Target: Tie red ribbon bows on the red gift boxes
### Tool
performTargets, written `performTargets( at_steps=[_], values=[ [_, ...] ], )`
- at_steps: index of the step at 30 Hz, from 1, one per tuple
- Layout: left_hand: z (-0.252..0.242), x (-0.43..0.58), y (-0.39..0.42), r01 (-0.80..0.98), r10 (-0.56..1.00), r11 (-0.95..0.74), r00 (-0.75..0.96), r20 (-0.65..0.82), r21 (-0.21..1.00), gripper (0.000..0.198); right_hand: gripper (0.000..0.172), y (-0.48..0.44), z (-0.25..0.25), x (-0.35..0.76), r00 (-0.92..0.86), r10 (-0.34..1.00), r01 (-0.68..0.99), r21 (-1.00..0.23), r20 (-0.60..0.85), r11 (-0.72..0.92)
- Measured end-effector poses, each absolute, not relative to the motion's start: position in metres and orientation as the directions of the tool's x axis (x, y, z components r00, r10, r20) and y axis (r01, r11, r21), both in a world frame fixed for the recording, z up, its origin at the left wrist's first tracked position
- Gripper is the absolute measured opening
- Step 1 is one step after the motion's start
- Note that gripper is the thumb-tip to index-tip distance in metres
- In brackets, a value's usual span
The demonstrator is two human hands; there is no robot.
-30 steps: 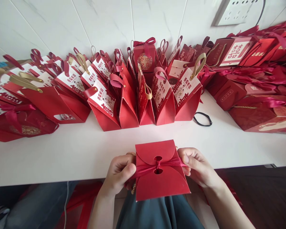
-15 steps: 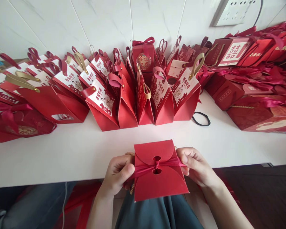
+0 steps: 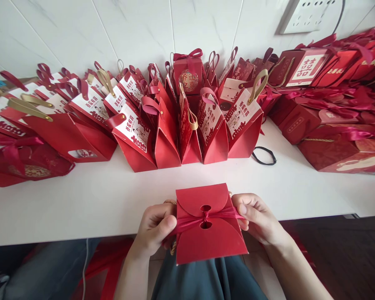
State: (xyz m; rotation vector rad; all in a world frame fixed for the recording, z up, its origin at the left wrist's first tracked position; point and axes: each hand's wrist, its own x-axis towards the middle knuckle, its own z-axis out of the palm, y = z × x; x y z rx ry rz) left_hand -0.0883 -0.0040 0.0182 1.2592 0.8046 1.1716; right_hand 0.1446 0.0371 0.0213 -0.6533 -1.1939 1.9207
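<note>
In the head view, a smooth red card box (image 3: 203, 246) with curved flaps and two round holes is hovering near the edge of the white table (image 3: 81, 208). At the box's left side, the left hand (image 3: 158, 227) is gripping glossy red ribbon (image 3: 187, 223); at its right side, the right hand (image 3: 254, 214) is pinching the same ribbon, which is gathering between the holes. Beyond the box, creased red bags (image 3: 192, 146) are standing in rows; beyond and right of it, a maroon carton (image 3: 309, 68) is showing 囍.
</note>
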Motion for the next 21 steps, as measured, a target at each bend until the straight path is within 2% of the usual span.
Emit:
performTargets(
  at_steps=[6,11,18,21],
  values=[
    [0.016,-0.092,-0.008,-0.152,0.973,-0.112,0.184,0.139,0.982,0.053,0.057,0.037,0.021,0.143,-0.537,0.844,-0.354,-0.908,0.001,-0.223],
    [0.019,-0.086,-0.014,-0.112,0.993,-0.059,0.097,0.070,0.992,0.050,0.052,0.032,0.024,0.142,-0.478,0.878,-0.359,-0.914,0.006,-0.189],
    [0.026,-0.074,-0.016,-0.088,1.000,0.010,0.022,-0.008,0.996,0.054,0.050,0.023,0.030,0.145,-0.475,0.877,-0.278,-0.932,-0.078,-0.234],
    [0.027,-0.073,-0.016,-0.089,0.999,0.032,-0.016,-0.034,0.995,0.057,0.048,0.024,0.025,0.144,-0.501,0.859,-0.302,-0.909,-0.105,-0.287]
  ],
)
